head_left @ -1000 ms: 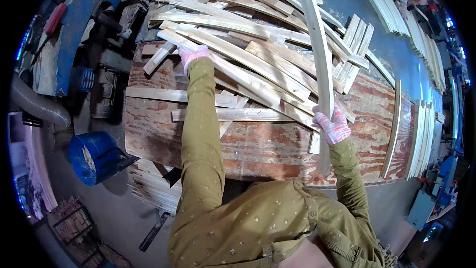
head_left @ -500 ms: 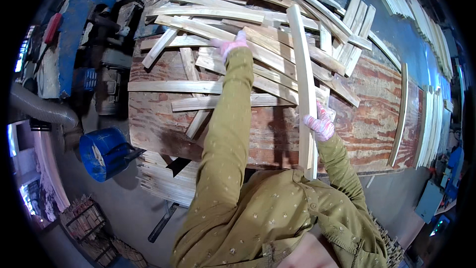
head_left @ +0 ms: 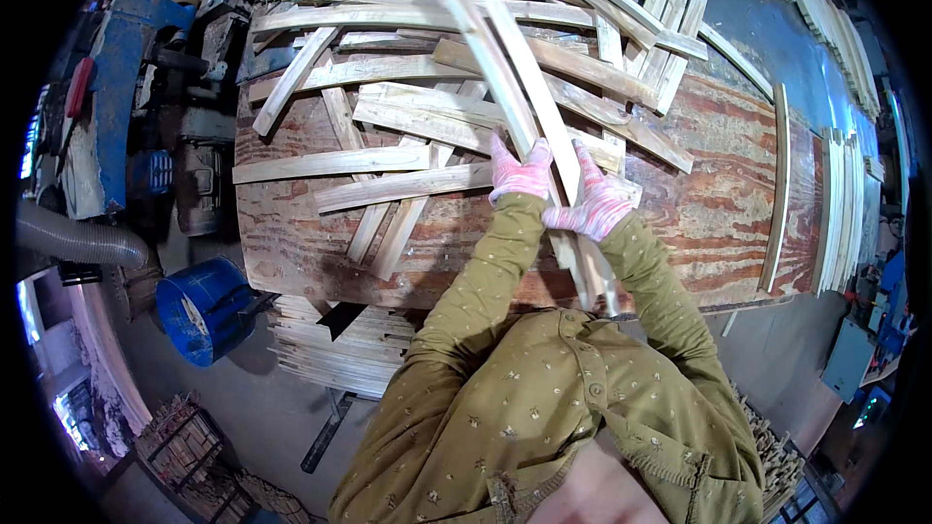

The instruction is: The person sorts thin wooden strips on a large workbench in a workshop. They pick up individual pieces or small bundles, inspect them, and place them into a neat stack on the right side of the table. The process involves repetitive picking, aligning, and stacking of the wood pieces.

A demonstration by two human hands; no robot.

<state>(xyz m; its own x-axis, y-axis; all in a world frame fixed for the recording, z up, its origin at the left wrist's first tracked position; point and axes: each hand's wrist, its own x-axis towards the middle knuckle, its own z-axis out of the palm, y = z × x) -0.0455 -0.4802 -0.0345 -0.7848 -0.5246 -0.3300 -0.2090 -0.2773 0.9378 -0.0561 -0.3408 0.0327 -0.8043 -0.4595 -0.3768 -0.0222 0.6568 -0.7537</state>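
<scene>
Two pale wooden strips slant side by side in front of me, their far ends over the pile and their near ends close to my body. My left hand, in a pink-and-white glove, is closed on the left wooden strip. Close beside it, my right hand, gloved alike, grips the right wooden strip, with fingers across its near part. Under and beyond them lies a loose pile of wooden strips, crossing at many angles on the worn reddish plywood tabletop.
A single strip lies near the table's right end, with stacked strips beyond it. A blue bucket stands left of the table, near more stacked wood. Blue machinery and a grey ribbed hose are farther left.
My left hand has come back from the pile with a second strip, beside my right hand. The strip in my right hand now leans left, and several strips near me have shifted.
</scene>
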